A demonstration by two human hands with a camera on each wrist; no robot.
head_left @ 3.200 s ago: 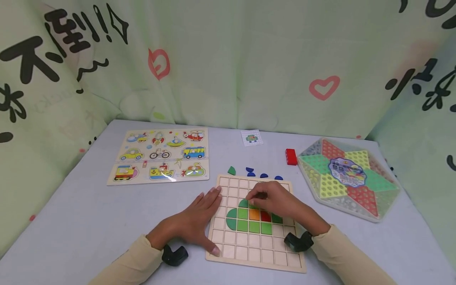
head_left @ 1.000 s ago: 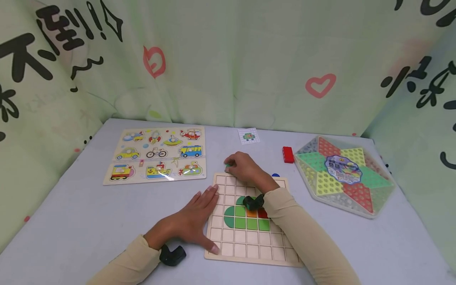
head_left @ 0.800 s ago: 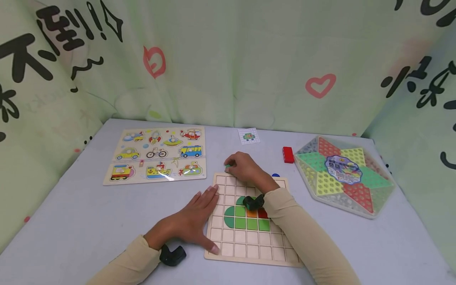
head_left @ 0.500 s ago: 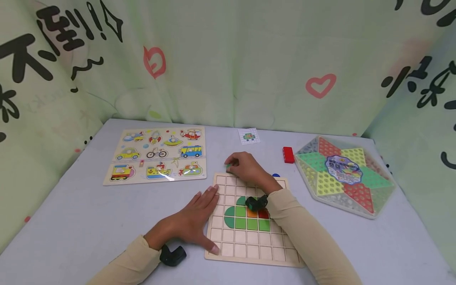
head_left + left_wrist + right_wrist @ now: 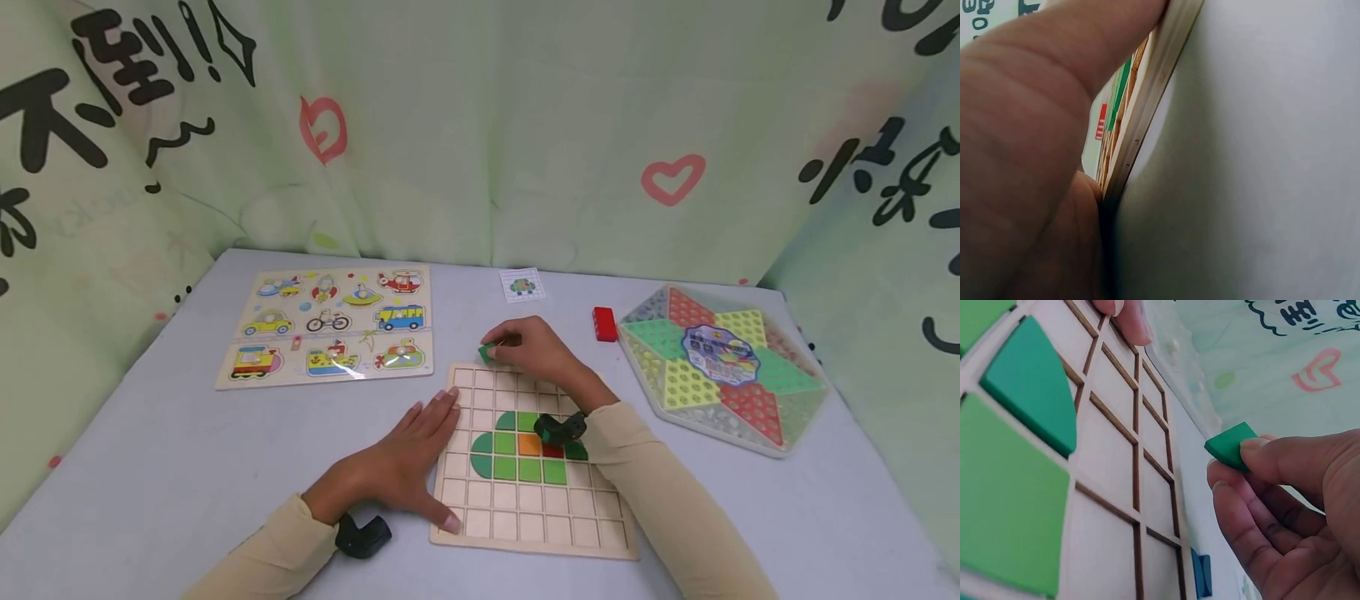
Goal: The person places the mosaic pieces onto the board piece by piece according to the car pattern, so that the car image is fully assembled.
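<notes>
My right hand (image 5: 536, 350) pinches a green quarter-round tile (image 5: 1232, 445) between thumb and fingers, just beyond the far edge of a wooden grid board (image 5: 525, 508). In the right wrist view the tile shows above the tabletop. My left hand (image 5: 397, 467) lies with fingers spread along the board's left edge, the thumb near its front corner. Set in the middle of the grid are light green squares (image 5: 529, 472), darker green rounded tiles (image 5: 482, 455), an orange square (image 5: 529, 445) and a red one, partly covered by the right wrist camera (image 5: 558, 428).
Blue pieces (image 5: 1202, 575) lie past the board's far edge, hidden by my right hand in the head view. Behind are a small picture card (image 5: 522, 286) and a red block (image 5: 604, 324). A vehicle puzzle (image 5: 330, 325) lies left, a hexagonal game box (image 5: 723, 367) right.
My right hand has left the middle of the board for its far side and taken hold of the green tile, then shifted slightly right with it. The left hand stays put.
</notes>
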